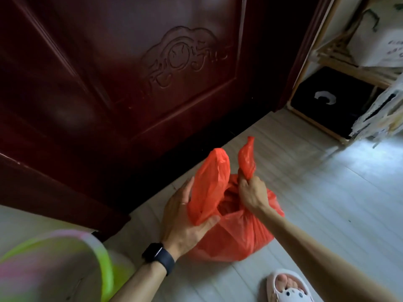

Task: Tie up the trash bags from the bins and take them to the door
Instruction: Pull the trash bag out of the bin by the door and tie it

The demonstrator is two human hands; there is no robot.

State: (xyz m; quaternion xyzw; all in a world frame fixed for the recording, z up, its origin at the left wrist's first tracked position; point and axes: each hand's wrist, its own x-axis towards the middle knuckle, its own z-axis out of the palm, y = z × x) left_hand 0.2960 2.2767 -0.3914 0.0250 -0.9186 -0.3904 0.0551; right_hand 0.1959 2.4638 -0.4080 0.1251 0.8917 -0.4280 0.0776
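Observation:
A full red trash bag (pixel 235 234) sits on the pale floor just in front of the dark red door (pixel 122 88). Its two handle flaps stick upward. My left hand (pixel 185 223) wraps around the base of the wider left flap, thumb under it. My right hand (pixel 253 192) is clenched on the narrower right flap, which stands twisted above my fist. The mouth of the bag gapes between the two flaps. A black watch is on my left wrist.
A wooden shelf unit (pixel 340 62) stands right of the door with a black box (pixel 331 99) on its bottom level. My foot in a white sandal (pixel 287 286) is at the lower right. Pastel clothing (pixel 54 267) fills the lower left corner.

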